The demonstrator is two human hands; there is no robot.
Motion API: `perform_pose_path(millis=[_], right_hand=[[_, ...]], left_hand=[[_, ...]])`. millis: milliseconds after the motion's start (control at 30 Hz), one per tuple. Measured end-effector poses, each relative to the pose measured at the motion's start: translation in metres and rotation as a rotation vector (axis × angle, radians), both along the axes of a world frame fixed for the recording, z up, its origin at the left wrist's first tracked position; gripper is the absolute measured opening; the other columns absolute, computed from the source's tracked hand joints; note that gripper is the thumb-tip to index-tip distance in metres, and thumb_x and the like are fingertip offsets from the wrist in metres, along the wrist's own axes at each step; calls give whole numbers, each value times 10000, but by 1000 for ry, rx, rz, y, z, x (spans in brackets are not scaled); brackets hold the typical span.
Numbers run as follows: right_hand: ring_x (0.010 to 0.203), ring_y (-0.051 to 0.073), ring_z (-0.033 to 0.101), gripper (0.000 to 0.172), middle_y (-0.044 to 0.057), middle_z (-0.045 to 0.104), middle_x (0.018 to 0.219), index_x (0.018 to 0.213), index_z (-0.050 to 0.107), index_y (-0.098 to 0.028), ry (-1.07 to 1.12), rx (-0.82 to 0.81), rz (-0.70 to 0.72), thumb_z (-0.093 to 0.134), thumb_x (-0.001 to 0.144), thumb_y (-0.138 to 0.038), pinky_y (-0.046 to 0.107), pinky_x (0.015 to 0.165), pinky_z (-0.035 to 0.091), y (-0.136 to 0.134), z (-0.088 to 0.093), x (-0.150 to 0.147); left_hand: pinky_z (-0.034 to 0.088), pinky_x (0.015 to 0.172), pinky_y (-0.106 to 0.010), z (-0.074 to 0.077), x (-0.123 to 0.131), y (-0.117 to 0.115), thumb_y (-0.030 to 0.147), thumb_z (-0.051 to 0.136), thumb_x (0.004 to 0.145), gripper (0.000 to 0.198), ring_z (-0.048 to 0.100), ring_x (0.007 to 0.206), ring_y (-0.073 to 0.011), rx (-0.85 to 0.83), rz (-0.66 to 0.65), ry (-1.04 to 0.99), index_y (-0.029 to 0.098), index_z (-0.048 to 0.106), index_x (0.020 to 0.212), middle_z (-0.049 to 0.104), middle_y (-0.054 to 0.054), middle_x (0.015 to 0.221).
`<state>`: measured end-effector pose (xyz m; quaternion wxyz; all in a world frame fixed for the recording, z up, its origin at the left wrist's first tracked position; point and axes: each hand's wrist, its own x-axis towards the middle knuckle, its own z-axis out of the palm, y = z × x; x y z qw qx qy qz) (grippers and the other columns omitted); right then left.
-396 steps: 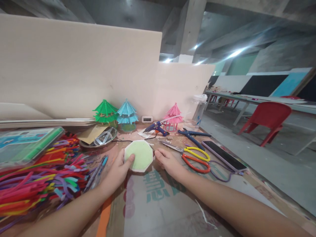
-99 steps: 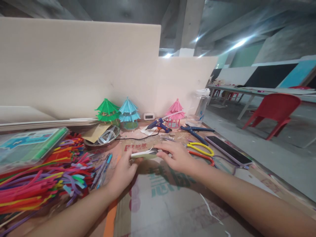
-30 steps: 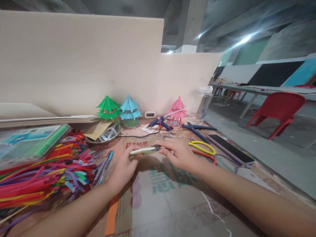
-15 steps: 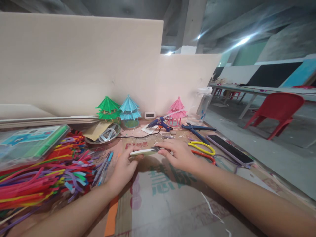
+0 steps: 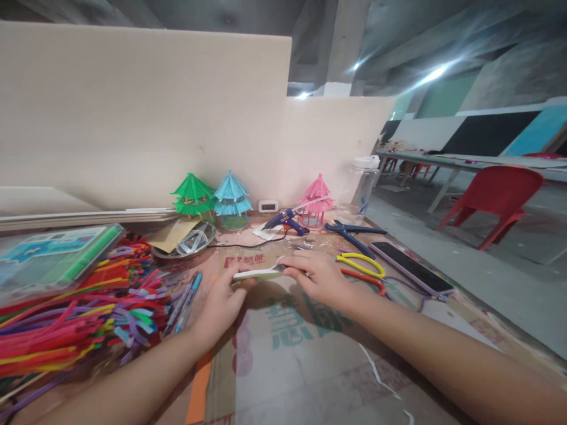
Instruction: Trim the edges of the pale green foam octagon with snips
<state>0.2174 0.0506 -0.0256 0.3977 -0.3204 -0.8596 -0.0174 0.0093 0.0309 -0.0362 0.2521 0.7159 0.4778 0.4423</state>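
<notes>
Fingers of left hand [image 5: 221, 302] and right hand [image 5: 322, 280] pinch opposite ends of the flat white piece [image 5: 257, 274].

Item: foam piece [image 5: 259, 274], a single thin, flat slab.
Colour: pale green on the top face, white along the rim facing me.
Outline: I see it almost edge-on, so I cannot tell its shape from above.
Pose: level, with the broad face up and the long edge running left to right.
Place: held a little above the printed cardboard on the counter [image 5: 310, 360], straight in front of me.
Left end: pinched by my left hand [image 5: 221, 301], thumb at the near rim.
Right end: gripped by the fingers of my right hand [image 5: 321, 277]. A small dark grey bit shows there, too blurred to name.
Condition: whole and unbent.
</notes>
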Motion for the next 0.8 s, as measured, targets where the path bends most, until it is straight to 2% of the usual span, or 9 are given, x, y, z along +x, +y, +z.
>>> perform_pose_path(millis=[433,700,800], right_hand=[[732,188,618,276,70,689,795,961,665,-172,39,-55,-1,450,897,-332,292,653,454,5,-2,5],[794,185,613,268,69,691,863,1008,659,-199,-27,-1,13,453,903,-334,285,670,446,-3,0,1],[764,181,601,280,68,678,832,1015,655,-185,-70,27,13,445,908,-336,278,648,434,-5,1,1]], left_hand=[[467,670,-253,1,0,0,267,479,793,127,589,762,-169,6,8,-19,177,562,826,635,-21,784],[474,717,-277,8,1,-7,266,476,784,141,585,765,-178,28,-1,117,188,591,808,638,-24,769],[477,711,-284,10,1,-7,275,486,776,149,588,743,-182,33,12,138,181,598,803,641,-29,748]])
